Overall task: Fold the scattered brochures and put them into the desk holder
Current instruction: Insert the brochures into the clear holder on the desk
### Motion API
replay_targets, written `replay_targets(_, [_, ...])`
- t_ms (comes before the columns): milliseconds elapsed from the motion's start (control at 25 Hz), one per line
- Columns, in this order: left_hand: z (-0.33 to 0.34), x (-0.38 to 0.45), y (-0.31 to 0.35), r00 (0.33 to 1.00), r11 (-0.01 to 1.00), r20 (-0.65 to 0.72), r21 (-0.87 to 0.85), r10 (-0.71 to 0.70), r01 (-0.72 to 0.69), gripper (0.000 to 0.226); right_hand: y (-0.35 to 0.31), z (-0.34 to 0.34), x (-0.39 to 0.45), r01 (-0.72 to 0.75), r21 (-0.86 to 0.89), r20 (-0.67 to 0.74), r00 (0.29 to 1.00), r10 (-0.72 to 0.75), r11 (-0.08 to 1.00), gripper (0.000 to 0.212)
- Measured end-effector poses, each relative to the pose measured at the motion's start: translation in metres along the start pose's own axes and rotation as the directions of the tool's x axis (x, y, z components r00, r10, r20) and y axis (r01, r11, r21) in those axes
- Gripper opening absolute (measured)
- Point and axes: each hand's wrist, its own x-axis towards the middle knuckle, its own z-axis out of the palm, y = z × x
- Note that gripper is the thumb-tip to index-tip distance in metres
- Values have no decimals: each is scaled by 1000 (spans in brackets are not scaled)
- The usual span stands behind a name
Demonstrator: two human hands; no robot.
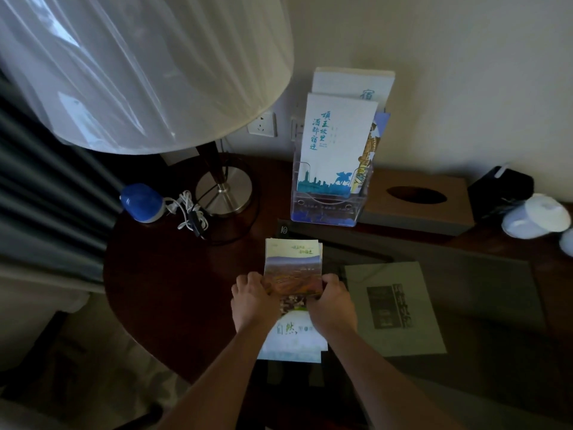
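Dim desk corner (173, 305), lamp (139, 72) left. Left hand (252, 301) and right hand (333, 301) pinch brochure (293, 265) at mid-fold, near front edge. Align edges squarely, press crease flat before lifting toward clear holder (325, 209) behind, already part-filled.

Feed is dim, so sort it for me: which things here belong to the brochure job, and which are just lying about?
Job:
- brochure, held by left hand and right hand
- clear desk holder, brochures already in it

Lying about:
- lamp
- tissue box
- blue-and-white device with cord
- grey paper bag
- white cups
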Motion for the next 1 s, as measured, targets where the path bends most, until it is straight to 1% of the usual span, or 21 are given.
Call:
replay_targets(40, [-1,1,0,1000,1000,-14,-16,23,-24,12,1,-1,0,-10,22,11,1000,10,1000,30])
replay_targets(80, [-4,2,1,1000,997,-3,-71,28,-28,9,1,-3,-1,-22,54,21,1000,21,998,29])
replay_targets(160, [-10,4,7,997,976,79,-219,-3,20,14,1,-7,-2,-32,129,32,999,28,991,27])
replay_targets(240, [-19,8,17,991,955,134,-296,7,33,22,-2,-14,0,-20,172,14,1000,18,985,28])
replay_targets(360, [-29,20,34,993,926,98,-376,70,-28,20,-10,-30,9,5,210,-30,1000,1,978,30])
replay_targets(440, [-33,23,41,995,937,50,-344,83,-61,16,-14,-35,13,-19,187,9,1000,18,982,25])
replay_targets(520, [-27,19,39,997,978,50,-203,51,-40,24,-17,-29,9,-60,121,90,995,49,991,25])
replay_targets(600, [-14,8,32,987,998,159,-37,-39,45,38,-18,-14,0,-80,72,135,988,70,994,36])
replay_targets(640, [-9,1,30,974,996,211,-6,-83,86,39,-18,-8,-3,-82,63,124,990,73,995,40])
replay_targets(680, [-7,-4,29,966,992,232,-31,-111,121,37,-17,-3,-5,-82,67,101,992,75,994,42])
replay_targets(720, [-6,-7,28,966,982,223,-105,-132,159,32,-17,-1,-6,-83,83,80,994,77,993,43])
replay_targets(800, [-5,-10,27,976,948,159,-256,-150,187,24,-14,-1,-6,-89,115,48,995,84,989,45])
replay_targets(840, [-6,-11,27,982,942,119,-287,-146,175,23,-13,-2,-6,-97,129,35,995,94,987,46])
replay_targets(880, [-6,-11,28,986,938,85,-307,-144,163,25,-11,-2,-6,-107,141,27,994,104,984,48])
replay_targets(920, [-6,-11,28,988,936,60,-317,-139,151,32,-11,-2,-7,-114,144,26,993,112,983,50])
replay_targets(1000, [-7,-10,29,992,948,53,-291,-119,129,46,-11,-2,-8,-121,146,26,993,119,982,52])
